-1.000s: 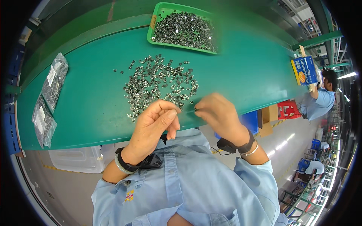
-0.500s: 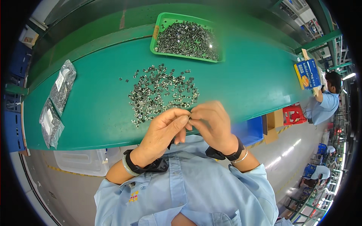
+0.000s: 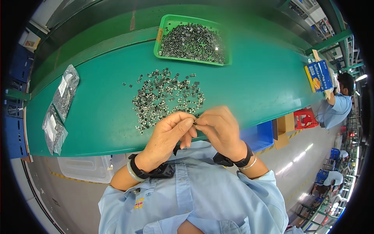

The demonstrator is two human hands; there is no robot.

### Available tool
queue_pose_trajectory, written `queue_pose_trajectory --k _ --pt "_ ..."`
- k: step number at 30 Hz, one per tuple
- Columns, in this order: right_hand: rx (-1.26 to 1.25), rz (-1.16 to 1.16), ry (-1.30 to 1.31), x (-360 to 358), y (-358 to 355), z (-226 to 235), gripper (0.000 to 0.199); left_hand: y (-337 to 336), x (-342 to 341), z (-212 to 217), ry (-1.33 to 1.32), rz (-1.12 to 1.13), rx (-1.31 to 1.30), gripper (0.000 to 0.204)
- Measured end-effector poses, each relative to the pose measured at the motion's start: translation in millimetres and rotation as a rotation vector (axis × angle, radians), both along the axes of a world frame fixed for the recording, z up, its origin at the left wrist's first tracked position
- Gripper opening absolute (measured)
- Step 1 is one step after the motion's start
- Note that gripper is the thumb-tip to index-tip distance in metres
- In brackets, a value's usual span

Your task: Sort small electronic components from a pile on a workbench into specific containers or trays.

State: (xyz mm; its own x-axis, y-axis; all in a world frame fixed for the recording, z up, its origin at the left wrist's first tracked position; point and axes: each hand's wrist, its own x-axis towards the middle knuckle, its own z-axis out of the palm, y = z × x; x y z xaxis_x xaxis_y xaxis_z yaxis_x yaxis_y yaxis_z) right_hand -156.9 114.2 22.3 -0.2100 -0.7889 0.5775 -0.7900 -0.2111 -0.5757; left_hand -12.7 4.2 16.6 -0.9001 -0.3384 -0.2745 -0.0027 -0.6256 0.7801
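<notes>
My left hand and my right hand meet at the table's near edge, fingertips almost touching. Between them is a tiny dark part, mostly covered by the fingers, pinched by the thumb and fingers of both hands. Just beyond lies a loose, spread-out pile of small black-and-silver metal parts on the green tabletop. Whether the held part matches those in the pile is too small to tell.
A green tray full of similar small parts stands at the back. Two clear plastic bags of parts lie at the left. Below the table are a clear bin and a blue bin. A co-worker is at the far right.
Both hands stay pinched together in nearly the same place, with only slight finger movement. The view has shifted very slightly.
</notes>
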Motion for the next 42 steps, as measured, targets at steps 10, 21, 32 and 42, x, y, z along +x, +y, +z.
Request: queue_pose_trajectory --k 10,21,32,42 --pt "-0.019 0.002 0.024 2 -2 2 0.026 0 2 1 0.017 0.012 0.018 0.019" --pt "-0.029 -0.009 -0.056 8 -2 -1 0.023 -3 3 -5 0.073 -0.004 0.135 0.014" --pt "-0.016 -0.016 -0.233 13 1 0 0.023 -1 0 -13 0.217 -0.045 0.203 0.014" --pt "-0.044 -0.011 -0.170 9 4 -3 0.022 1 2 -1 0.109 -0.020 0.136 0.015"
